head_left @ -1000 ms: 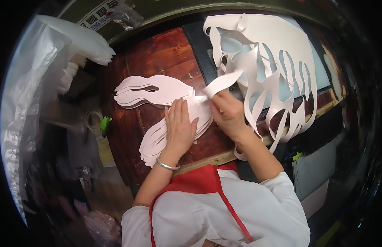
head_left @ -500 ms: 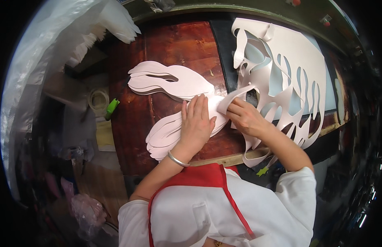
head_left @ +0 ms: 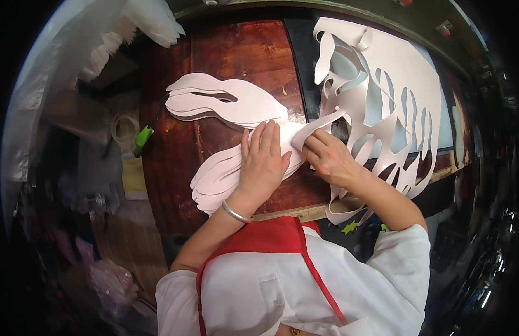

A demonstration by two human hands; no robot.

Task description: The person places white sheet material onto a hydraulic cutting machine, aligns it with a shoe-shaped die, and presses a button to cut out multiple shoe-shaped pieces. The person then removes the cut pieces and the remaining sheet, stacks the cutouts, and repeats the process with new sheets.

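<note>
My left hand (head_left: 263, 161) lies flat, fingers stretched out, on a stack of pale pink cut sheet pieces (head_left: 217, 175) with wavy, curved outlines. Another stack of similar pieces (head_left: 245, 99) lies just beyond it, with a long slot between its lobes. My right hand (head_left: 331, 161) is closed in a pinch at the near stack's right end. It grips a narrow strip (head_left: 317, 124) of the large pale cut-out sheet (head_left: 407, 61), which is full of curved holes. The thumb and fingertips partly hide the spot where strip and stack meet.
The reddish-brown wooden board (head_left: 237, 42) carries both stacks. A black strip (head_left: 301, 61) and a light blue sheet (head_left: 445, 112) lie to its right, under the cut-out sheet. A green-handled tool (head_left: 142, 140) is at the left edge. Clear plastic (head_left: 111, 283) hangs lower left.
Both hands keep nearly the same hold. The whole view has shifted slightly, so board and stacks sit a little further left and up. My right fingers have curled slightly more at the strip.
</note>
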